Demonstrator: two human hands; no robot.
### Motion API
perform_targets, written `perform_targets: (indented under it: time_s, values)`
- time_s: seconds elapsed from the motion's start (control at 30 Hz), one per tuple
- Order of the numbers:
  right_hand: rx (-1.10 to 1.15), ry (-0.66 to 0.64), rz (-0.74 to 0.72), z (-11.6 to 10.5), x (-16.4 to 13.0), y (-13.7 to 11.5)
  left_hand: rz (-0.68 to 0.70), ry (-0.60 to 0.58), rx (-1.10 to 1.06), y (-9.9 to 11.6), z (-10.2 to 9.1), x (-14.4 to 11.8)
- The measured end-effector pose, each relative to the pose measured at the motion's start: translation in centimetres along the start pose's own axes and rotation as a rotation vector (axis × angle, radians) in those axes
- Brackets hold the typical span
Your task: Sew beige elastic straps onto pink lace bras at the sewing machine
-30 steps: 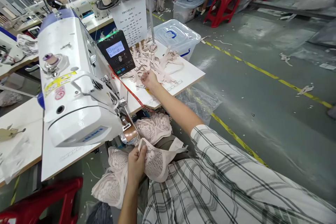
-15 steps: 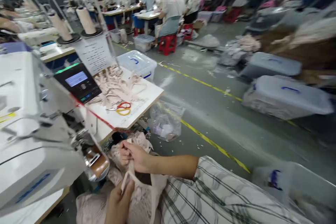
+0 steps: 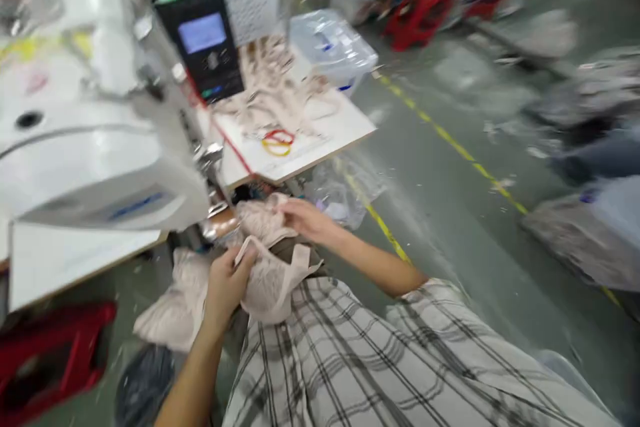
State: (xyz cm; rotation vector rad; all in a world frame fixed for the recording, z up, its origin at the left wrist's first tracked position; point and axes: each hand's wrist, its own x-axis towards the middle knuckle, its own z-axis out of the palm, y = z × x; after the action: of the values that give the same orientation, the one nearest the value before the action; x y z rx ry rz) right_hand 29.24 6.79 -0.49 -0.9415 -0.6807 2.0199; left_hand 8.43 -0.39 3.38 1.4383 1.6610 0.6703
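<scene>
The frame is motion-blurred. My left hand (image 3: 227, 280) grips a pale pink lace garment piece (image 3: 273, 283) over my lap, fingers closed on its edge and a strap. My right hand (image 3: 305, 219) reaches left onto another pink lace piece (image 3: 260, 219) just below the white sewing machine (image 3: 95, 147); whether its fingers pinch the lace I cannot tell. More pink lace (image 3: 173, 303) hangs at the left of my lap.
The machine's black control panel (image 3: 203, 43) faces me. On the white table (image 3: 345, 130) lie pink fabric strips (image 3: 273, 90) and red-and-yellow scissors (image 3: 276, 141). A clear lidded bin (image 3: 333, 47), a plastic bag (image 3: 340, 193), a red stool (image 3: 50, 353) and a yellow floor line (image 3: 450, 140) surround the station.
My right hand left the strips on the table, came down to my lap and now reaches to the lace under the machine. The scissors lie uncovered on the table. The view swung up, then back down.
</scene>
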Motion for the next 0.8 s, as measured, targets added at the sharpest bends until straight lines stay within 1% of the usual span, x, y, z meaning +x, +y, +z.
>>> perform_targets:
  time_s: [0.03, 0.1, 0.13, 0.2, 0.23, 0.3, 0.37, 0.4, 0.47, 0.53, 0.57, 0.6, 0.67, 0.73, 0.77, 0.8]
  values:
    - [-0.01, -0.045, 0.036, 0.0, 0.2, -0.1, -0.003, 0.008, -0.002, -0.3, -0.2, 0.0]
    - [-0.172, -0.2, 0.062, 0.4, 0.3, -0.2, -0.001, 0.006, -0.004, -0.9, -0.5, 0.1]
    - [-0.279, -0.279, 0.05, 0.9, 0.1, -0.2, -0.001, 0.001, -0.002, -1.1, -0.5, 0.1]
    - [-0.502, -0.398, -0.039, 2.1, -0.6, -0.1, 0.004, -0.015, 0.014, -1.2, -0.5, -0.1]
    - [-0.608, -0.428, -0.105, 2.7, -0.9, -0.1, 0.006, -0.019, 0.026, -1.2, -0.5, -0.2]
    - [-0.792, -0.424, -0.246, 3.7, -1.2, 0.0, 0.01, -0.029, 0.05, -1.3, -0.6, -0.4]
    - [-0.89, -0.394, -0.346, 4.2, -1.2, 0.2, 0.015, -0.063, 0.064, -1.4, -1.0, -0.3]
    - [-0.901, -0.387, -0.376, 4.2, -1.2, 0.3, 0.037, -0.097, 0.061, -1.5, -1.2, -0.3]
    - [-0.848, -0.399, -0.406, 4.2, -1.0, 0.4, 0.133, -0.158, 0.028, -1.8, -1.5, -0.1]
    - [-0.745, -0.409, -0.38, 4.2, -0.7, 0.4, 0.243, -0.15, -0.037, -2.2, -1.2, -0.3]
    - [-0.686, -0.4, -0.343, 4.2, -0.5, 0.3, 0.271, -0.113, -0.072, -2.4, -0.8, -0.4]
    - [-0.627, -0.387, -0.292, 4.3, -0.2, 0.3, 0.274, -0.051, -0.098, -2.6, -0.4, -0.7]
    - [-0.529, -0.37, -0.17, 4.4, 0.7, -0.1, 0.265, 0.13, -0.109, -3.0, 0.5, -1.1]
    - [-0.481, -0.365, -0.075, 4.4, 1.9, -0.7, 0.313, 0.295, -0.033, -3.2, 0.7, -1.2]
    - [-0.474, -0.362, -0.054, 4.4, 2.6, -1.1, 0.365, 0.33, 0.038, -3.2, 0.4, -1.1]
    - [-0.477, -0.353, -0.051, 4.4, 3.3, -1.6, 0.422, 0.328, 0.121, -3.2, 0.0, -0.8]
